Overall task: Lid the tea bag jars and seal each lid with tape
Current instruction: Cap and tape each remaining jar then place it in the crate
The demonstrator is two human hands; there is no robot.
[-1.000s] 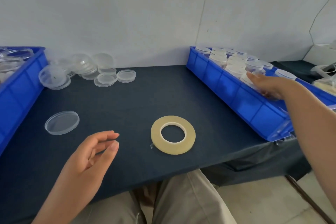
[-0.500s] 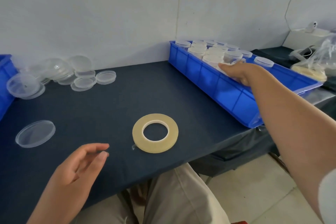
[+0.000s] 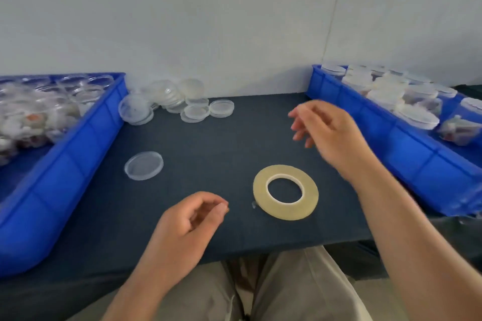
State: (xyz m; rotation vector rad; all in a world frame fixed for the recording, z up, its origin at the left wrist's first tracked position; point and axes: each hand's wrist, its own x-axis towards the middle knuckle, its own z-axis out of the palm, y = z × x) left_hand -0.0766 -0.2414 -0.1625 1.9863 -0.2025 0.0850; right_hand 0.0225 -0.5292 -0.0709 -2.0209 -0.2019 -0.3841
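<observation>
At the left edge of the frame your left blue bin [image 3: 65,164] sits on the dark table [image 3: 221,143], and the tea bag jars [image 3: 39,112] inside it are open-topped and blurred. Just right of its far corner, against the wall, lies a heap of clear lids [image 3: 167,96], some leaning and some flat. Nearer you, a single lid [image 3: 144,165] lies flat on the cloth, apart from the heap. Low in the frame, left of centre, your left hand [image 3: 187,221] hovers with its fingers loosely curled and the thumb close to the fingertips; nothing shows between them. Just right of it the tape roll [image 3: 285,191] lies flat on the table, touched by neither hand. Above and to the right of the roll, your right hand [image 3: 326,133] hangs over the cloth with its fingers relaxed and slightly spread, empty and a little blurred. At the right edge, the right blue bin [image 3: 417,164] holds the lidded jars [image 3: 391,91], packed close together.
</observation>
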